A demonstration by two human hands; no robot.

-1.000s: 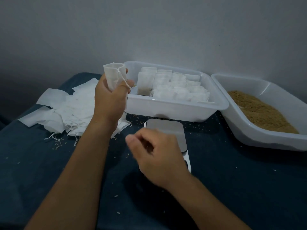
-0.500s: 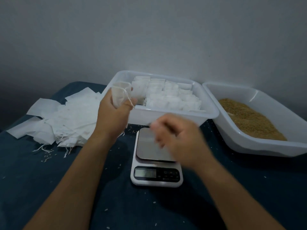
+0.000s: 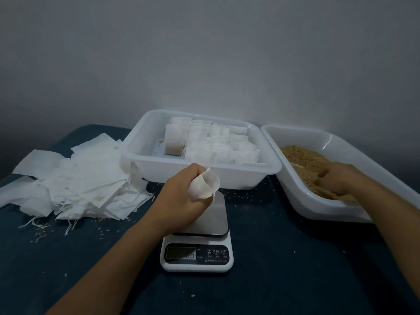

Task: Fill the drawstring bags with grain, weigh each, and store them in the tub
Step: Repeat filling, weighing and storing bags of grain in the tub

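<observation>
Holding open bag [image 3: 204, 186] in L hand [image 3: 181, 201] over scale [image 3: 200, 235], R hand [image 3: 336, 181] fingers curled into grain [image 3: 302, 159].

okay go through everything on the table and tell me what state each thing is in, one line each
Left hand: grips an open bag above the scale.
Bag: mouth open, looks empty.
Right hand: in the grain, fingers curled, blurred.
Grain tray: partly filled with grain.
Tub: partly filled with bags, bare at left.
Scale: on, platform bare.
Bag pile: flat, unfilled, loosely heaped.
</observation>
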